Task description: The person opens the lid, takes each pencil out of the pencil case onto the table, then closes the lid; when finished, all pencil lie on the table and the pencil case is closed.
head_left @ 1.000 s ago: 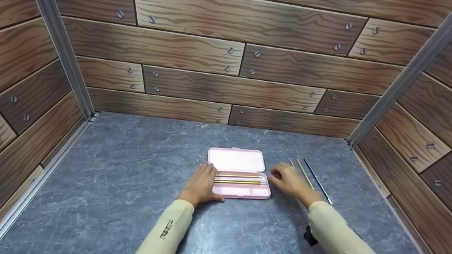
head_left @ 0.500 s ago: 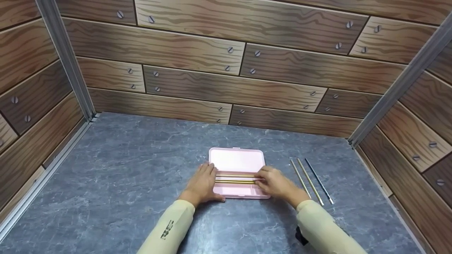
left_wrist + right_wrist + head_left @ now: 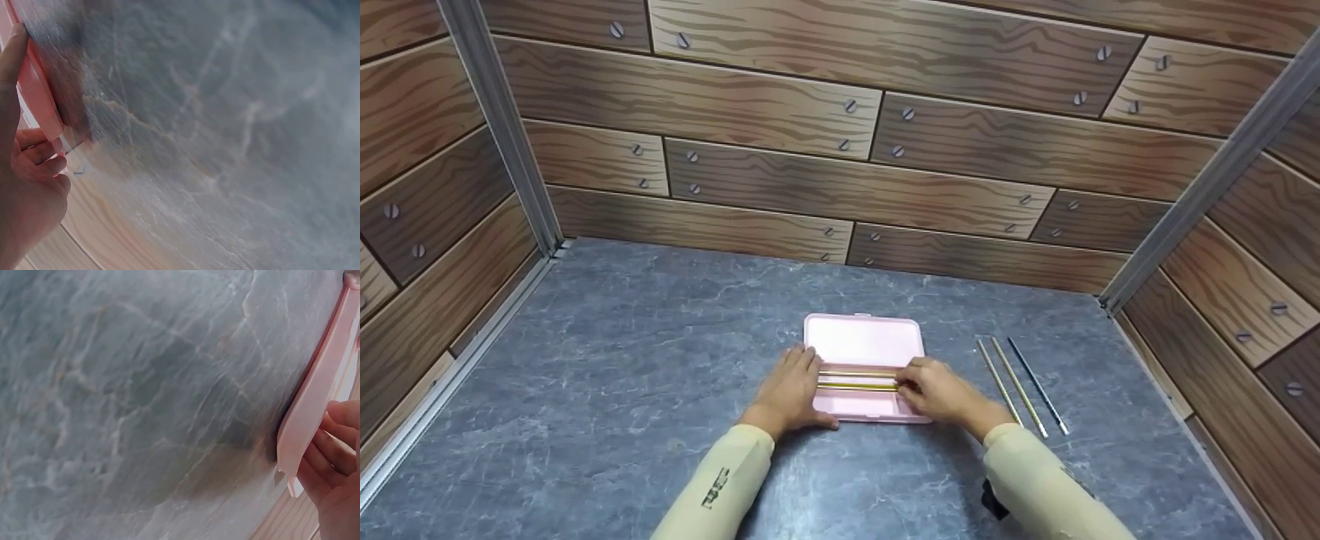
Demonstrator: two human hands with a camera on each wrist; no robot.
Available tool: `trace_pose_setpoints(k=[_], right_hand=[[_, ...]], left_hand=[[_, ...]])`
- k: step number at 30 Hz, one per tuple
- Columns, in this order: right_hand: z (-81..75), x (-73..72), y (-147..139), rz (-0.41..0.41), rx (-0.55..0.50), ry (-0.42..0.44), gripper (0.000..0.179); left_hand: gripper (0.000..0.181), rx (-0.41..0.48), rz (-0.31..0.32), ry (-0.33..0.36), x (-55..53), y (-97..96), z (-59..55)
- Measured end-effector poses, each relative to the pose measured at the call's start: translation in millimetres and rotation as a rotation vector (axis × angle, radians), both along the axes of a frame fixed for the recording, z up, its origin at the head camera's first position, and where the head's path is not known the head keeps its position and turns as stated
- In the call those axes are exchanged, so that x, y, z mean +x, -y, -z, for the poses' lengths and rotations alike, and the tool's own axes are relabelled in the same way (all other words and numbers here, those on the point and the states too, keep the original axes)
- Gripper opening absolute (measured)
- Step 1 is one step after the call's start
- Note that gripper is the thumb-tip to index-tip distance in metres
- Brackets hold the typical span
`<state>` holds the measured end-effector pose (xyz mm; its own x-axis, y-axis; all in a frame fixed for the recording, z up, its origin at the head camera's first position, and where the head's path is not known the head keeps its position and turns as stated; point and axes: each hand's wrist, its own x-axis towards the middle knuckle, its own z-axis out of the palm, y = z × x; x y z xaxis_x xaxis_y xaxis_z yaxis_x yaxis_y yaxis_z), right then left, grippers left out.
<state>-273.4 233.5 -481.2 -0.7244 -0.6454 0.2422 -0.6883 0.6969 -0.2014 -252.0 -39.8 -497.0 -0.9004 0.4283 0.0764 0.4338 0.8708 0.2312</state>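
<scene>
Several gold pencils (image 3: 856, 387) in an open pink pencil case (image 3: 862, 340)

The left side is touched by the left hand (image 3: 787, 390), fingers extended; the pencils' right ends are covered by the right hand (image 3: 943, 390), fingers curled, grip unclear.

Pink case (image 3: 862, 341) lies open; golden pencils (image 3: 855, 387) lie lengthwise inside.

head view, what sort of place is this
Probably a purpose-built work booth rather than an ordinary room: panels printed like wooden planks stand around a grey marble-look tabletop, and metal posts run up the two back corners.
</scene>
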Motion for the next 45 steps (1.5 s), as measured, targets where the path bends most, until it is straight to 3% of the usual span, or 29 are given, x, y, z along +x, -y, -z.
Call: trace_pose_setpoints(k=[9, 26, 39, 45], right_hand=[[-2.7, 0.5, 4.2, 0.043, 0.054, 0.094, 0.016], [-2.6, -0.5, 9.4, 0.100, 0.036, 0.096, 0.010], [-3.4, -2.1, 8.4, 0.081, 0.001, 0.120, 0.005], [-6.2, -0.2, 7.1, 0.090, -0.011, 0.145, 0.006]], left_hand=[[0.108, -0.005, 0.008, -0.010, 0.1, -0.3, 0.0], [0.109, -0.020, 0.005, 0.010, 1.4, -2.0, -2.1], [0.105, -0.007, 0.021, -0.033, 1.3, 0.0, 1.5], [0.107, -0.008, -0.002, -0.008, 0.9, 0.6, 0.8]])
